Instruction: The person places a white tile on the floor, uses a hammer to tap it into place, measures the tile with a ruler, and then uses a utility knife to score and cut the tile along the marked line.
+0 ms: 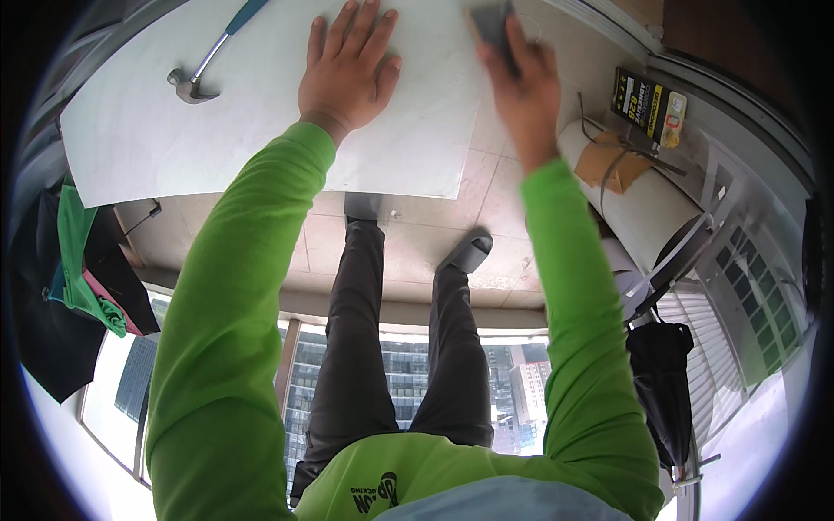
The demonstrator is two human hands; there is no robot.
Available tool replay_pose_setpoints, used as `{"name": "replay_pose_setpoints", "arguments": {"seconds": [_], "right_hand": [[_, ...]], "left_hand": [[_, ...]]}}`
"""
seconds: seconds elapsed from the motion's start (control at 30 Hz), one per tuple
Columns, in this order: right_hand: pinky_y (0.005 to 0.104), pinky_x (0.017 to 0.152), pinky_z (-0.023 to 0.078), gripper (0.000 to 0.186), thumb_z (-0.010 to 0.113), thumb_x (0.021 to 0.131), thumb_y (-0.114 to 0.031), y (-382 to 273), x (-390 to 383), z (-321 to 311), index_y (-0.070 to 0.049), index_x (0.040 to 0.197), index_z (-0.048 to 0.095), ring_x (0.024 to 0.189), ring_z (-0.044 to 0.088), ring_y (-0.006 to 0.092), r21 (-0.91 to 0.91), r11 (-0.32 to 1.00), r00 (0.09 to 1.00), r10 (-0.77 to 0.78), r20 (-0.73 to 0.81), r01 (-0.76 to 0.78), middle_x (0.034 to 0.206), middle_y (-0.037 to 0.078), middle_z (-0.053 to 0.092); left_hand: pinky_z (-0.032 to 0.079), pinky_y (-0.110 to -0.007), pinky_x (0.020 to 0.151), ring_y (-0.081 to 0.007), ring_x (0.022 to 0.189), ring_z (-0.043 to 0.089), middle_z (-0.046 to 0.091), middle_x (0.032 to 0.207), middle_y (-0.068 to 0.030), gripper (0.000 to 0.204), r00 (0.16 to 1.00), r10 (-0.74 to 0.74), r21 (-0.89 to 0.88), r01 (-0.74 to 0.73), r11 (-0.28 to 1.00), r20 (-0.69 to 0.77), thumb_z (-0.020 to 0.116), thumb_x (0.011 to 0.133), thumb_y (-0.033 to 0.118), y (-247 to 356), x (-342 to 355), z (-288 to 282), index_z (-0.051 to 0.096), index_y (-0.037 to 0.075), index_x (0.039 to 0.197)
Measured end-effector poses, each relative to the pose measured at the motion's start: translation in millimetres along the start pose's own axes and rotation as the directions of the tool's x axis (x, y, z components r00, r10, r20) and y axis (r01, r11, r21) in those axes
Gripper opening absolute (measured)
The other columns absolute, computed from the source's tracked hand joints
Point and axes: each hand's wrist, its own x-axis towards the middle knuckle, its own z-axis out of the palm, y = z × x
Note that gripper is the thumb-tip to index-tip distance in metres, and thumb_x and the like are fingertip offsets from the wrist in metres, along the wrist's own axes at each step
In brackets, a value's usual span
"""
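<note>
My left hand [347,69] lies flat on a large white sheet [156,148], fingers spread. My right hand [526,100], slightly blurred, grips a dark grey block [493,28] with a pale edge at the sheet's upper right side; I cannot tell whether the block touches the sheet. To the left of my left hand, a claw hammer [195,85] with a blue handle rests on the sheet.
At right are a rolled white sheet [647,226], a black and yellow package [647,108] and a black hanging bag [660,391]. Green and black fabrics [87,269] sit at left. Tiled floor [495,200] shows around my grey slides, with windows behind my legs.
</note>
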Motion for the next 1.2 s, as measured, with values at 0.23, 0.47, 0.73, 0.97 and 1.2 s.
{"name": "replay_pose_setpoints", "arguments": {"seconds": [0.23,0.47,0.73,0.97,1.2], "right_hand": [[0.0371,0.078,0.057,0.057,0.082,0.084,-0.037,-3,48,5,-0.015,0.135,0.068,0.088,0.066,0.0298,-0.103,0.993,0.997,-0.069,-0.030,0.066,0.101,0.015,0.063],[0.0370,0.085,0.057,0.053,0.084,0.086,-0.036,18,81,6,-0.015,0.132,0.070,0.093,0.068,0.0251,-0.155,0.982,0.988,-0.092,0.127,0.111,0.110,0.012,0.065],[0.0286,0.060,0.054,0.045,0.062,0.102,-0.043,5,153,-20,-0.010,0.132,0.068,0.067,0.062,0.0128,0.448,0.702,0.808,0.323,0.493,-0.553,0.085,0.004,0.067],[0.0301,0.056,0.055,0.046,0.060,0.102,-0.049,-9,153,-24,-0.010,0.125,0.071,0.062,0.060,0.0138,0.116,0.837,0.714,0.374,0.592,-0.535,0.080,0.003,0.064],[0.0338,0.071,0.058,0.053,0.058,0.103,-0.049,14,152,-2,-0.007,0.135,0.064,0.086,0.067,0.0189,0.211,0.786,0.716,0.369,0.592,-0.580,0.098,0.008,0.069]], "left_hand": [[0.022,-0.056,0.124,-0.0311,0.151,0.034,0.035,0.165,-0.0074,0.057,0.998,-0.001,0.041,0.003,0.999,-0.066,0.047,0.102,0.040,-2,-4,17,0.042,0.018,0.155],[0.020,-0.056,0.124,-0.0306,0.151,0.032,0.034,0.166,-0.0069,0.058,0.998,0.003,0.024,-0.002,1.000,-0.063,0.046,0.102,0.040,-1,0,14,0.041,0.019,0.156],[0.023,-0.059,0.122,-0.0317,0.149,0.034,0.036,0.164,-0.0077,0.058,0.998,-0.002,0.031,0.004,1.000,-0.062,0.050,0.100,0.040,-9,-7,17,0.044,0.019,0.154],[0.018,-0.056,0.125,-0.0312,0.152,0.030,0.033,0.166,-0.0068,0.059,0.999,-0.004,0.030,0.005,1.000,-0.032,0.045,0.102,0.041,-6,-5,15,0.040,0.020,0.157],[0.017,-0.056,0.125,-0.0314,0.152,0.030,0.033,0.166,-0.0068,0.058,0.999,0.000,0.049,0.002,0.999,-0.034,0.046,0.102,0.041,-6,-5,16,0.041,0.019,0.156]]}}
